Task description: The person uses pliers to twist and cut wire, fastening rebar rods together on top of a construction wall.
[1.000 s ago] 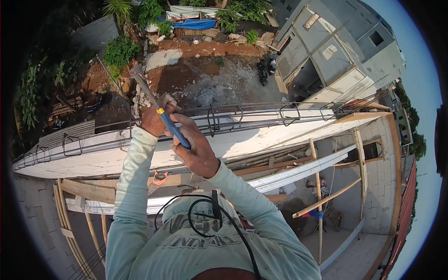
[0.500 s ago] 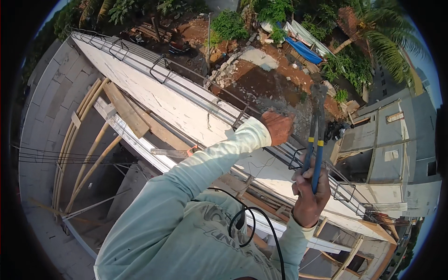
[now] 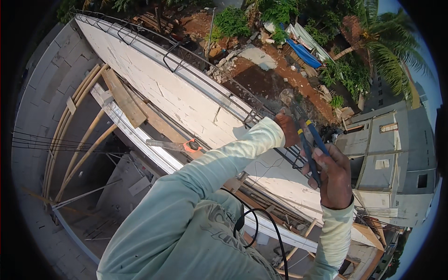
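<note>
My right hand (image 3: 333, 175) grips long-handled pincers (image 3: 304, 145) with blue grips and yellow bands. Their handles stand apart, and the dark jaws point up and away, beyond my other hand. My left hand (image 3: 287, 128) is closed in a fist over the steel rebar cage (image 3: 252, 114) that runs along the top of the pale block wall (image 3: 154, 84). Its fingertips are hidden, so what it holds does not show. Thin loose wire hangs on the wall face below my left wrist.
Near my left forearm, a handsaw (image 3: 192, 145) with an orange and black handle lies by a wooden plank (image 3: 123, 98). Bamboo poles (image 3: 88, 154) lean over a deep drop at left. Past the wall, ground with rubble and a blue tarp (image 3: 303, 50) lies far below. A black cable (image 3: 268, 214) crosses my front.
The pincers have tilted leftward, their jaws now near my left hand, and their handles have spread. My right hand has shifted right; my left hand has moved slightly right along the cage.
</note>
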### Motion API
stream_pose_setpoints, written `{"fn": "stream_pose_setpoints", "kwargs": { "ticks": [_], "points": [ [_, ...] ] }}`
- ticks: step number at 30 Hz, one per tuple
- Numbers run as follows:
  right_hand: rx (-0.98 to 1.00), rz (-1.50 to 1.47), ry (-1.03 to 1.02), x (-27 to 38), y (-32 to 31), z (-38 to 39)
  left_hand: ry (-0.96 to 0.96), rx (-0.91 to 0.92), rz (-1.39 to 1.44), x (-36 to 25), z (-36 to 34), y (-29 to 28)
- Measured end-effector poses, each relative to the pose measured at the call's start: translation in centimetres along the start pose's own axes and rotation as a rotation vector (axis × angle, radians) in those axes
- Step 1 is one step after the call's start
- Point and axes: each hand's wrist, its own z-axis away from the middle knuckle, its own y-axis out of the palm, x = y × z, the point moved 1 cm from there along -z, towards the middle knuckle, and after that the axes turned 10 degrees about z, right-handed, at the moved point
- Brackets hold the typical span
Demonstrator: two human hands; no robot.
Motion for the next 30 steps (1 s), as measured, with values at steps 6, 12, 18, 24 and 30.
{"fn": "stream_pose_setpoints", "kwargs": {
  "ticks": [6,12,18,24,30],
  "points": [
    [0.101,0.038,0.147,2.4,-0.3,-0.9,0.041,0.045,-0.027,0.1,0.0,0.0],
    [0.083,0.115,0.070,5.5,-0.4,-1.3,0.057,0.028,0.069,0.4,0.0,0.2],
    [0.250,0.525,0.037,6.9,-1.7,-4.2,0.128,-0.036,0.117,0.4,1.1,-0.1],
    [0.252,0.637,0.004,9.0,-1.9,-4.9,0.092,-0.102,0.260,0.2,1.0,-0.7],
    [0.287,0.597,0.047,7.0,-1.8,-6.0,0.163,0.095,0.199,0.3,1.2,-1.8]
  ]
}}
